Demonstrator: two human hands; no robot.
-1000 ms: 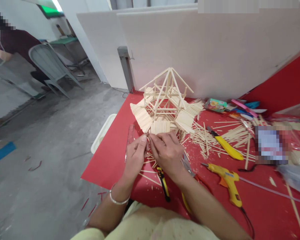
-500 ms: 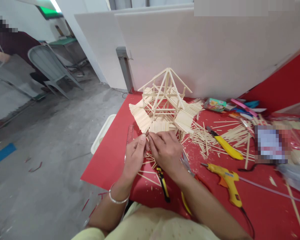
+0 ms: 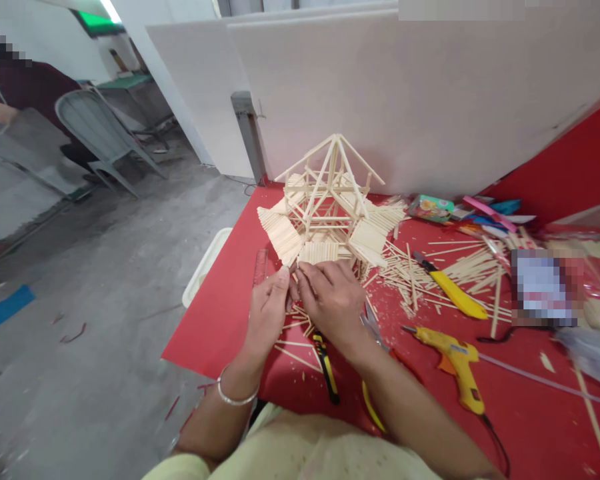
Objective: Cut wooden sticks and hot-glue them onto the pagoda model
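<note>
My left hand (image 3: 271, 303) and my right hand (image 3: 333, 297) meet fingertip to fingertip at the near edge of a pavilion-like model (image 3: 330, 207) built of thin wooden sticks. Both hands are closed in a pinch, and whatever lies between the fingertips is too small and hidden to make out. The model has an open pointed roof frame and panels of sticks laid side by side. A clear ruler (image 3: 261, 267) lies left of my left hand. Below my right hand are a black and yellow cutter knife (image 3: 327, 370) and several loose sticks (image 3: 297, 357).
A yellow glue gun (image 3: 453, 363), a yellow-handled cutter (image 3: 455, 293) and a stick pile (image 3: 405, 280) lie right on the red table (image 3: 220, 320). Plastic packs (image 3: 597, 280) crowd the far right. White boards (image 3: 380, 100) stand behind. A person (image 3: 35, 87) sits at the left near a chair (image 3: 93, 127).
Both hands stay pinched together at the model's near edge, with only slight finger movement. The view shifts a little; the model and tools stay in place.
</note>
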